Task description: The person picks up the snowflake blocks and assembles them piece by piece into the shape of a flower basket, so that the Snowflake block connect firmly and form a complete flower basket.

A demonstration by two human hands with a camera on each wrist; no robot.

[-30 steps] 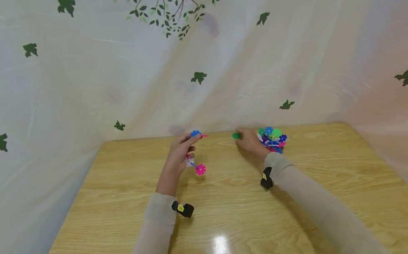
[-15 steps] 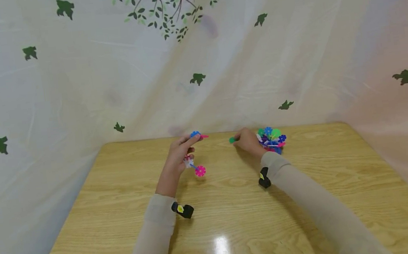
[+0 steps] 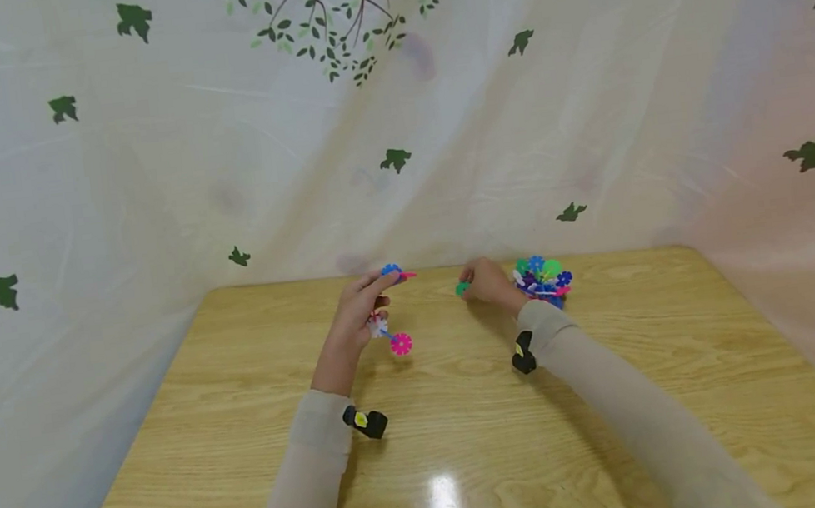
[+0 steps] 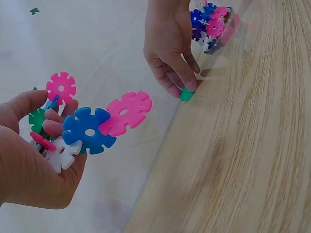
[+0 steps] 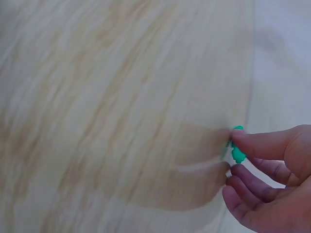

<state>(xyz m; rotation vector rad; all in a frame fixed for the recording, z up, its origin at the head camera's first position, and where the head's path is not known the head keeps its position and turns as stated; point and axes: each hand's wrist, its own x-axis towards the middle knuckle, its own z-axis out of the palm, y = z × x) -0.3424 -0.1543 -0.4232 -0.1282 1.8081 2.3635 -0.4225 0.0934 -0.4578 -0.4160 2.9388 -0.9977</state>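
Observation:
My left hand (image 3: 356,314) grips a joined piece of notched plastic snowflake discs. In the left wrist view, a blue disc (image 4: 77,124) links to a pink disc (image 4: 136,114) on one side and a white disc (image 4: 68,158) near the palm. Another pink disc (image 4: 60,81) and a green disc (image 4: 36,119) show between thumb and fingers; the rest is hidden by the hand. At the table's far side, my right hand (image 3: 494,284) pinches a single green snowflake disc (image 5: 238,151) between thumb and fingertips, close over the tabletop.
Just right of my right hand sits a cluster of several multicoloured snowflake discs (image 3: 542,279). The wooden table (image 3: 439,401) ends at a pale printed curtain (image 3: 278,176) behind both hands. Black wrist cameras (image 3: 370,422) sit at both cuffs.
My right hand has moved slightly left and nearer with the green disc, away from the disc cluster. The left hand stays nearly still with its joined piece.

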